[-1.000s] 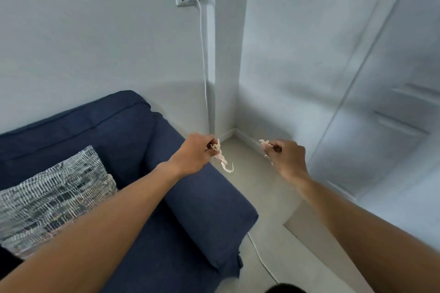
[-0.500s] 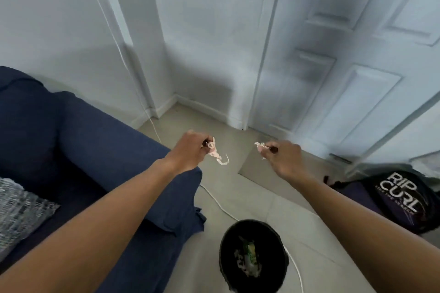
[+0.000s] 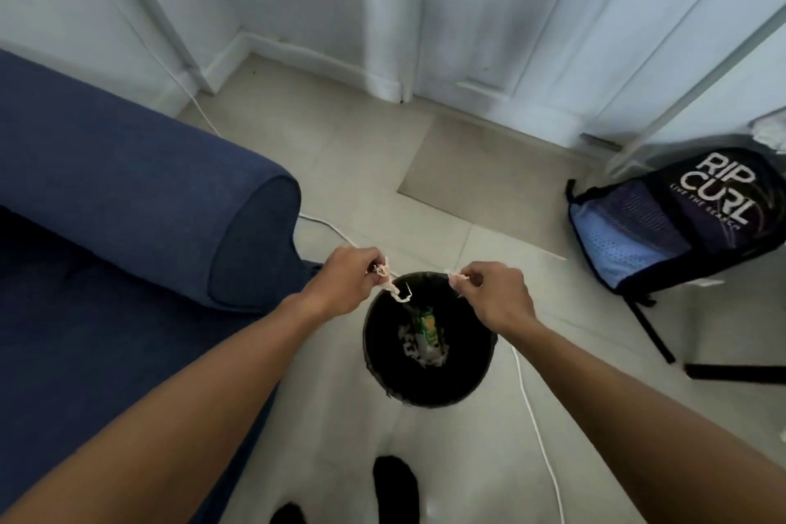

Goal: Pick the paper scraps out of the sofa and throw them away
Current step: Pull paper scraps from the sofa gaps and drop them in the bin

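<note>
I see the sofa (image 3: 127, 191) on my left w/ the black bin (image 3: 476, 379) right below both hands. Left hand (image 3: 344, 277) pinches a dangling paper scrap (image 3: 393, 287) over the rim, right hand (image 3: 495, 294) pinches a smaller scrap (image 3: 454, 274); I'd move both inward over the opening, then let go

You see a navy sofa (image 3: 127, 200); a black bin (image 3: 429, 387) holding green-and-white litter; pale peach paper scraps (image 3: 393, 287); a black-and-blue backpack (image 3: 676, 221) with white lettering; a white cable (image 3: 540, 438) on beige floor (image 3: 361, 157).
</note>
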Demonstrator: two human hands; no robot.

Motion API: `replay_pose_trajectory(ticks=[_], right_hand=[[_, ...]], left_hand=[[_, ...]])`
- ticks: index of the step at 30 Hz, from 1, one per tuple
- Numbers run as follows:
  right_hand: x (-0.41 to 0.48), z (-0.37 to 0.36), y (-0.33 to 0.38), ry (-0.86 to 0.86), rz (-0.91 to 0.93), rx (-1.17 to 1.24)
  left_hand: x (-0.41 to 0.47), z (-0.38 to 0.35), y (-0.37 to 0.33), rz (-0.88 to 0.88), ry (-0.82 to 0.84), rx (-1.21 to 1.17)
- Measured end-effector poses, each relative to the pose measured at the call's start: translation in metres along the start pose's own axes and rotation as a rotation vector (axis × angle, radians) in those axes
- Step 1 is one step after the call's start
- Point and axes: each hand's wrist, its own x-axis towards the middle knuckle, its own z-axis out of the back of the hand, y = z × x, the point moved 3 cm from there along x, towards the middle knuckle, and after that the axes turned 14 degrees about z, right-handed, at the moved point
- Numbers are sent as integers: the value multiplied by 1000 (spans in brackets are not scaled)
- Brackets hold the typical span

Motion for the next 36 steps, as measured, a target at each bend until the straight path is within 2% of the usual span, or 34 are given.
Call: replay_pose_trajectory(ticks=[6, 14, 17, 21, 24, 36], right_hand=[[-14, -43, -43, 65, -94, 6], [-24, -62, -69, 110, -149, 14], [-26, -64, -76, 193, -164, -4], [-27, -65, -79, 258, -210, -44], [-28, -60, -74, 259, -196, -95], [-19, -53, -62, 226, -156, -115]], left_hand=[[8, -66, 35, 74, 98, 23], [11, -99, 44, 144, 143, 52], [8, -104, 38, 126, 154, 68], [4, -103, 27, 38, 191, 310], [4, -105, 26, 42, 210, 408], [9, -89, 34, 53, 163, 393]])
